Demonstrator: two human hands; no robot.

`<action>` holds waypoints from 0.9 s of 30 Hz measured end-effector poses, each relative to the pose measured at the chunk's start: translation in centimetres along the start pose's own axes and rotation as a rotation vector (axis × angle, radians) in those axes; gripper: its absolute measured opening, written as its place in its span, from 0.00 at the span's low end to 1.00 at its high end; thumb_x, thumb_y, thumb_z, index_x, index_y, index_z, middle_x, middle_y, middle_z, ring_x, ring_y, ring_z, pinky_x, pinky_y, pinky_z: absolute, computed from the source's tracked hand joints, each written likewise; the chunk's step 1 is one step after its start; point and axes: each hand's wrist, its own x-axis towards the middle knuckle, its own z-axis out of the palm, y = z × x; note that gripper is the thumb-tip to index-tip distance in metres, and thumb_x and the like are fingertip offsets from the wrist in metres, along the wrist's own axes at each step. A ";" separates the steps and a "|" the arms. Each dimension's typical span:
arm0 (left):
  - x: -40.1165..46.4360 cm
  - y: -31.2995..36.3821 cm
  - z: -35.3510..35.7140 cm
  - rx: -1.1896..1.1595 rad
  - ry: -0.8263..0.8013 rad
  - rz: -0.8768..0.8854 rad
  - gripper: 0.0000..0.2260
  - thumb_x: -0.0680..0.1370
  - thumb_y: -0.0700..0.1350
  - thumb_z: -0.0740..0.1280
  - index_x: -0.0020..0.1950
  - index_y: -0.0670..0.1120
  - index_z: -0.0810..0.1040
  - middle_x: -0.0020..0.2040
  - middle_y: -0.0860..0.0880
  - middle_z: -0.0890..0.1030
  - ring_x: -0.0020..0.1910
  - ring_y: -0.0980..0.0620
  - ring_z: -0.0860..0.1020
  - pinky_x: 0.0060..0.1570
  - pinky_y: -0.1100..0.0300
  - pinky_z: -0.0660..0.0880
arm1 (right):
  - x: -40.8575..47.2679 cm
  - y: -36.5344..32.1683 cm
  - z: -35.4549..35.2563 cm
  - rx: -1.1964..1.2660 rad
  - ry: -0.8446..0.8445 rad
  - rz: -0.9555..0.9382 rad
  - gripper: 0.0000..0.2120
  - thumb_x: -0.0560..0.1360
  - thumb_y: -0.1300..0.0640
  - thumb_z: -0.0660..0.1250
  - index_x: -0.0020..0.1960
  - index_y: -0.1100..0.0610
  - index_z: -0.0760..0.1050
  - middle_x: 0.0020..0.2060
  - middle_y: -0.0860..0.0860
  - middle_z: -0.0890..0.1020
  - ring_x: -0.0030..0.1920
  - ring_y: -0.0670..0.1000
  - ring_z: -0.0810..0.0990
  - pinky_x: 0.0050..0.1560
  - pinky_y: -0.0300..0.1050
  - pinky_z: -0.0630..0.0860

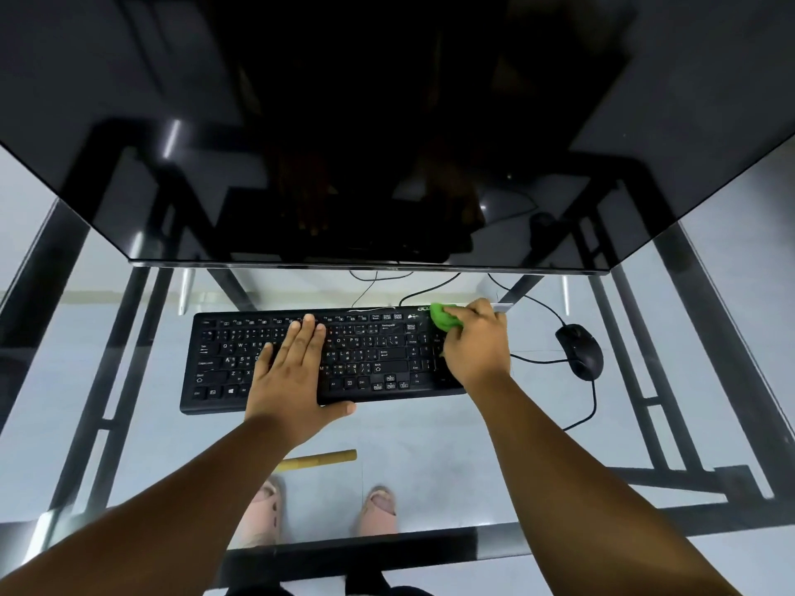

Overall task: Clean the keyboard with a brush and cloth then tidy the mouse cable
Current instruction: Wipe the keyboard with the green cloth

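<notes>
Green cloth (pixel 445 318) sat clenched in the right hand (pixel 475 344) at the keyboard's (pixel 365 359) far right corner; the left hand (pixel 292 372) lay flat, grasping nothing, on the keys.

A single head-worn wide-angle view looks steeply down and forward from close above the keyboard (pixel 322 359), lying on the glass surface (pixel 430 436); the monitor (pixel 387 122) looms just beyond it.
</notes>
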 end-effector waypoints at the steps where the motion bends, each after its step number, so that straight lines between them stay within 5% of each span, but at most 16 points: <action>1: 0.0 -0.2 -0.1 -0.008 0.000 -0.005 0.53 0.66 0.75 0.58 0.78 0.49 0.37 0.78 0.53 0.35 0.76 0.54 0.36 0.75 0.48 0.41 | 0.3 -0.5 0.1 -0.005 -0.012 0.025 0.20 0.75 0.65 0.59 0.63 0.52 0.79 0.55 0.52 0.74 0.54 0.57 0.68 0.51 0.47 0.75; 8: -0.1 -1.2 -0.4 -0.027 0.000 -0.016 0.54 0.66 0.76 0.59 0.78 0.49 0.38 0.78 0.53 0.35 0.76 0.55 0.36 0.75 0.48 0.41 | -0.1 -2.6 0.9 -0.046 -0.147 -0.220 0.22 0.74 0.65 0.59 0.63 0.49 0.78 0.53 0.46 0.75 0.52 0.52 0.67 0.47 0.47 0.77; 14: -0.1 -2.2 -1.0 -0.036 -0.014 -0.029 0.55 0.64 0.76 0.60 0.78 0.49 0.36 0.78 0.53 0.35 0.76 0.54 0.35 0.75 0.48 0.41 | 0.5 -2.4 0.7 -0.047 -0.037 -0.028 0.19 0.75 0.66 0.58 0.58 0.54 0.82 0.52 0.49 0.77 0.52 0.55 0.67 0.51 0.47 0.75; 18: -0.2 -2.7 -1.2 -0.037 -0.017 -0.026 0.55 0.64 0.76 0.60 0.78 0.49 0.36 0.78 0.53 0.35 0.76 0.54 0.35 0.75 0.48 0.40 | 0.0 -4.3 1.6 -0.013 -0.137 -0.175 0.23 0.75 0.67 0.58 0.63 0.51 0.79 0.52 0.46 0.75 0.51 0.50 0.63 0.51 0.39 0.69; 22: -0.2 -3.4 -1.4 -0.052 -0.012 -0.024 0.55 0.64 0.76 0.61 0.78 0.49 0.38 0.78 0.53 0.36 0.76 0.55 0.35 0.75 0.48 0.39 | 0.2 -2.8 0.9 -0.030 -0.110 -0.162 0.20 0.75 0.66 0.58 0.57 0.51 0.82 0.49 0.46 0.76 0.50 0.50 0.65 0.52 0.41 0.71; 27: -0.5 -4.9 -1.9 -0.042 -0.015 -0.046 0.56 0.63 0.76 0.61 0.78 0.49 0.38 0.78 0.53 0.36 0.76 0.55 0.35 0.75 0.49 0.37 | 1.1 -4.7 1.8 -0.098 -0.088 -0.021 0.19 0.76 0.63 0.57 0.61 0.53 0.79 0.55 0.50 0.74 0.56 0.56 0.70 0.51 0.36 0.57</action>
